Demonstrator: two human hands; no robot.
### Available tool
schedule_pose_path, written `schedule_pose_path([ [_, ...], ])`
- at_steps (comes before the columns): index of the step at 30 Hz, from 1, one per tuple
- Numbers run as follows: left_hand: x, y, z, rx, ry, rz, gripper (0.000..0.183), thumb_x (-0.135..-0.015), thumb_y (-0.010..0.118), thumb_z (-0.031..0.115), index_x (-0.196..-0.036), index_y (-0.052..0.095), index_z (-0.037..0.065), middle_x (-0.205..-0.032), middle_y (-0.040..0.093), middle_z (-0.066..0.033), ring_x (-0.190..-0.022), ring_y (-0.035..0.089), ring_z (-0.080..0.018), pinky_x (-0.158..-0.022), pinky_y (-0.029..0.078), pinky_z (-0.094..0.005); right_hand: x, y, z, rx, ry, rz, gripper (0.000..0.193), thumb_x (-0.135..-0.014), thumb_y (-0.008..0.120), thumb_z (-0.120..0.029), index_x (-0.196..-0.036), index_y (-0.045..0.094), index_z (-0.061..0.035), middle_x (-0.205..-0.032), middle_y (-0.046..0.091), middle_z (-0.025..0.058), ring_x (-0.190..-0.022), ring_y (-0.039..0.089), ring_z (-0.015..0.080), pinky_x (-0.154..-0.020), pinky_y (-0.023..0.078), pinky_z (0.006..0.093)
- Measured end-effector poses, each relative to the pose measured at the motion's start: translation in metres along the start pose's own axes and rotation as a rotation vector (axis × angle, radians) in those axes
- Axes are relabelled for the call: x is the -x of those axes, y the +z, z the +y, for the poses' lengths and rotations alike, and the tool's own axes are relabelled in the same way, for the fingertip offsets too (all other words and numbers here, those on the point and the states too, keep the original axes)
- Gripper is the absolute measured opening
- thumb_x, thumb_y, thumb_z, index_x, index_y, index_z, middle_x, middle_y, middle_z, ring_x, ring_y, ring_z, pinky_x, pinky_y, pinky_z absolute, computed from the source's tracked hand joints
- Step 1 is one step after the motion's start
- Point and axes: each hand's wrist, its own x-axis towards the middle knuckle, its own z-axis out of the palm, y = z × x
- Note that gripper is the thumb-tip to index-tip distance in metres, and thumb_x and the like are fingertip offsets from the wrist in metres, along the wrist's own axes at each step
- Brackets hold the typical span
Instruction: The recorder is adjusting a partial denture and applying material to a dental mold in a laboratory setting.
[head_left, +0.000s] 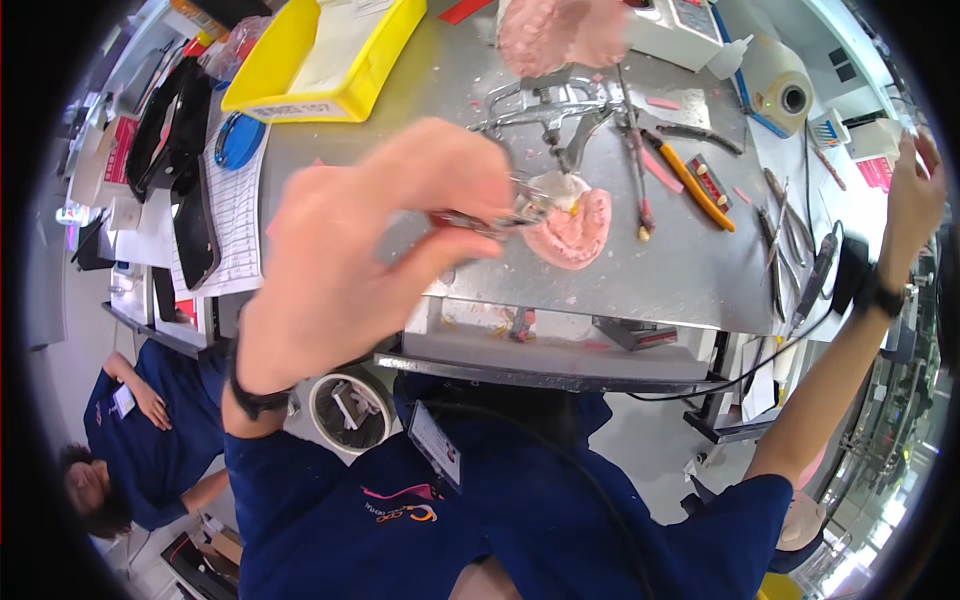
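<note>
The left hand (370, 230) is positioned nearest the camera, blurred, above the table (660, 285). The table has a grey metal top with an open drawer (560, 355) below its near edge. A yellow tray (392, 50) containing white material sits at the far left of the work area. A metal articulator (578, 145) lies beyond the work point; a larger pink dental cast (550, 40) is at its far side. The right hand (915, 190) is well apart, at the right rim, nearest a pink-and-white carton (877, 172); whether it holds anything cannot be told. Orange-handled pliers (693, 190) lie right of the articulator. A horseshoe-shaped dental cast (570, 240) rests on the table just beside the articulator, its curved end apparently toward the person. The smallest item is a slim metal instrument (470, 222), pinched between thumb and fingers; the left hand's grip is narrow. Progress, as judged: work is under way, since the instrument is held at the horseshoe-shaped cast and the two casts stand apart; what remains cannot be determined. The instrument's long axis runs left to right, sloping slightly toward the person, with its free end pointing right, toward the cast; contact cannot be confirmed.
</note>
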Motion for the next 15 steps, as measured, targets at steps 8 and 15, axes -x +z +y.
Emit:
schedule_pose_path([
  [8, 0.000, 0.041, -0.030, -0.297, 0.387, -0.125, 0.024, -0.080, 0.063, 0.010, -0.104, 0.063, 0.010, -0.096, 0.072, -0.0032, -0.099, 0.066, -0.0186, -0.080, 0.044, -0.0314, 0.150, -0.098, -0.227, -1.109, 0.337, -1.093, 0.019, -0.096, 0.065, -0.015, -0.103, 0.069, 0.0023, -0.082, 0.070, 0.0047, -0.069, 0.062, 0.0083, -0.063, 0.048, 0.0217],
  [15, -0.005, 0.043, -0.044, -0.349, 0.458, -0.153, 0.023, -0.078, 0.065, 0.009, -0.101, 0.064, 0.010, -0.095, 0.072, -0.0024, -0.100, 0.065, -0.0198, -0.085, 0.044, -0.0350, 0.156, -0.072, -0.237, -1.195, 0.327, -1.196, 0.016, -0.092, 0.069, -0.011, -0.098, 0.069, 0.0041, -0.080, 0.070, 0.0037, -0.071, 0.065, 0.0068, -0.065, 0.049, 0.0204],
])
